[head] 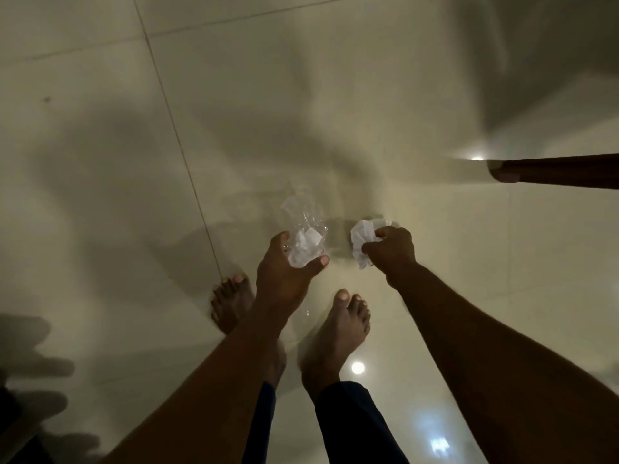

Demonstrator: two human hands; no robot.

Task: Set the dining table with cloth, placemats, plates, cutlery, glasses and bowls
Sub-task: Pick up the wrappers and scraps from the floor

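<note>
My left hand (284, 266) grips a clear drinking glass (303, 226) that has crumpled white paper inside it. My right hand (390, 251) pinches another wad of crumpled white paper (361, 239) just to the right of the glass. Both hands are held out over the floor in front of me. No table, cloth, plates or cutlery are in view.
I look straight down at glossy cream floor tiles (134, 162) with my bare feet (335, 329) below the hands. A dark wooden furniture leg (552, 174) reaches in from the right edge. Dark shapes sit at the lower left corner.
</note>
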